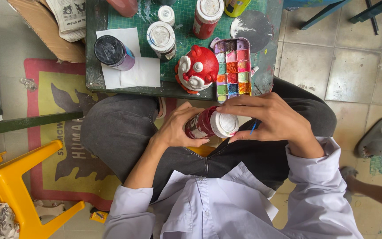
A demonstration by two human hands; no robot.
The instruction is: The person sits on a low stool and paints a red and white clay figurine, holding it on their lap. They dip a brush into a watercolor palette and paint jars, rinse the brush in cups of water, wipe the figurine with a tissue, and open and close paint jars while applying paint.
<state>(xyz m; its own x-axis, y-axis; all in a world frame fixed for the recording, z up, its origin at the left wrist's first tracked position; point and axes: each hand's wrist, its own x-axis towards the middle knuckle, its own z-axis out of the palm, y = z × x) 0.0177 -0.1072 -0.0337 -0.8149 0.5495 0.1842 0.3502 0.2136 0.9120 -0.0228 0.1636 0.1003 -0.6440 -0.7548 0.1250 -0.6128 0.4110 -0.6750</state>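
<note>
Head view: tiled floor, a printed rug (63, 146) under the seated person, and a yellow plastic stool (14, 186) at lower left. A small dark desk (94, 66) with a green cutting mat (186, 26) on top sits ahead of the knees.

On the desk: a red-and-white painted figurine (196, 68) at the near edge, with a paint palette tray (232, 68) of mixed colours just beside it toward the right near corner. A black-lidded purple jar (113, 52) lies on white paper (131, 62) near the left edge. A white-lidded jar (162, 39) and a red bottle with a white cap (208, 17) stand further back.

The red paint bottle (208, 124) is off the desk, held over the lap just below the near edge. Its long axis runs roughly horizontal, tilted slightly, with the white cap pointing right and toward the camera.

The left hand (175, 130) is wrapped around the bottle's body. The right hand (273, 119) is curled over the cap, fingertips on its rim, with a thin blue brush (253, 128) tucked under the fingers.

Risks, my read:
- The bottle is on its side over dark trousers and a white shirt. If the cap comes loose at this angle, paint could run onto the lap.
- The brush is pinched in the same hand that works the cap, so it could slip or flick.
- The figurine sits right at the desk's near edge, so a bump from a knee or elbow could knock it off.

A second person's sandalled foot (376, 137) is at right, well apart.
</note>
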